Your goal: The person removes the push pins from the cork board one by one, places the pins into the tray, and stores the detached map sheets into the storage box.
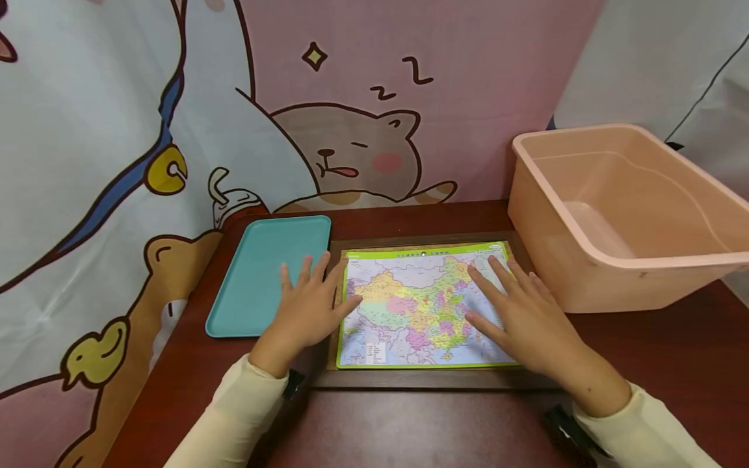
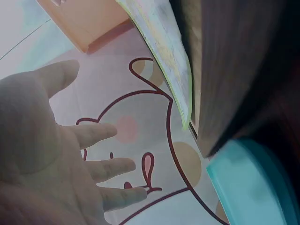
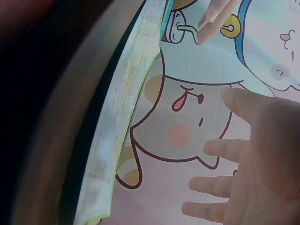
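A map of China with a green border lies on a brown framed board on the table. My left hand, fingers spread and straight, hovers over the map's left edge and the right side of the teal tray. Over the map's right edge is my right hand, its fingers also spread. Each wrist view shows its palm free of any object, with the left hand and right hand raised above the map's level.
To the right stands a large peach plastic tub, close beside the board. A cloth with cartoon animals hangs behind the dark red-brown table. A thin black cable runs down at the upper right.
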### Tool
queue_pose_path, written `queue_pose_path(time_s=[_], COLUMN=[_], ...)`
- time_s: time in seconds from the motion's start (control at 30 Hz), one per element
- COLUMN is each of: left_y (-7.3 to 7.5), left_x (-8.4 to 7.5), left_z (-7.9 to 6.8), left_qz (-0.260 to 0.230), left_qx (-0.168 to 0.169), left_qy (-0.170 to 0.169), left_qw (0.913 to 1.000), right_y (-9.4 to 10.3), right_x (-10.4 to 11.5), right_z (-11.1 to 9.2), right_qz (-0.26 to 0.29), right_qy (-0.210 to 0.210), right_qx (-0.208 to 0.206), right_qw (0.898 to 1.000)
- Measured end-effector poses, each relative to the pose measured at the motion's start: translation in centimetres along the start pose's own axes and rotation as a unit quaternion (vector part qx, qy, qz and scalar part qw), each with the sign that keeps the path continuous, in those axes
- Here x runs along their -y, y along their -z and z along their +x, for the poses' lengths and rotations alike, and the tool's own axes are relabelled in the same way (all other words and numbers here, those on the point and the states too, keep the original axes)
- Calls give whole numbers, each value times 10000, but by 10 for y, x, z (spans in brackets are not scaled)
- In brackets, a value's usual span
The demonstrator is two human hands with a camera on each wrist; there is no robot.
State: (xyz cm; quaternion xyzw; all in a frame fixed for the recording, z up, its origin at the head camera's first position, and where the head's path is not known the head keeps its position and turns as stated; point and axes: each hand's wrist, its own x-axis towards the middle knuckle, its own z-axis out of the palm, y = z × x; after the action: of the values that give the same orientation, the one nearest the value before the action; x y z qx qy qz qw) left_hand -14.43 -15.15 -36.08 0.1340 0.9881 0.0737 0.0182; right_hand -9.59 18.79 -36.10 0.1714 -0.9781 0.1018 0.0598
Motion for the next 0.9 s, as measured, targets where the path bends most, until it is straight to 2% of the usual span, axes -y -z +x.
queue_pose_path(time_s=[0.27, 0.37, 0.67, 0.9], left_y=[0, -1, -4, -7], left_x=[-18, -23, -38, -56], left_z=[14, 21, 48, 72], left_qz=[-9, 0, 466, 968], left_qx=[129, 191, 439, 327], left_qy=[-248, -364, -812, -1282], left_qw=[9996, 9992, 9946, 9865], right_y=[-4, -8, -19, -24], right_x=[15, 23, 37, 39], right_z=[-8, -10, -15, -17], right_qz=[200, 218, 274, 287], right_qy=[424, 590, 1209, 1675], right_qx=[-253, -217, -97, -76], right_qw=[9986, 9978, 9922, 9854])
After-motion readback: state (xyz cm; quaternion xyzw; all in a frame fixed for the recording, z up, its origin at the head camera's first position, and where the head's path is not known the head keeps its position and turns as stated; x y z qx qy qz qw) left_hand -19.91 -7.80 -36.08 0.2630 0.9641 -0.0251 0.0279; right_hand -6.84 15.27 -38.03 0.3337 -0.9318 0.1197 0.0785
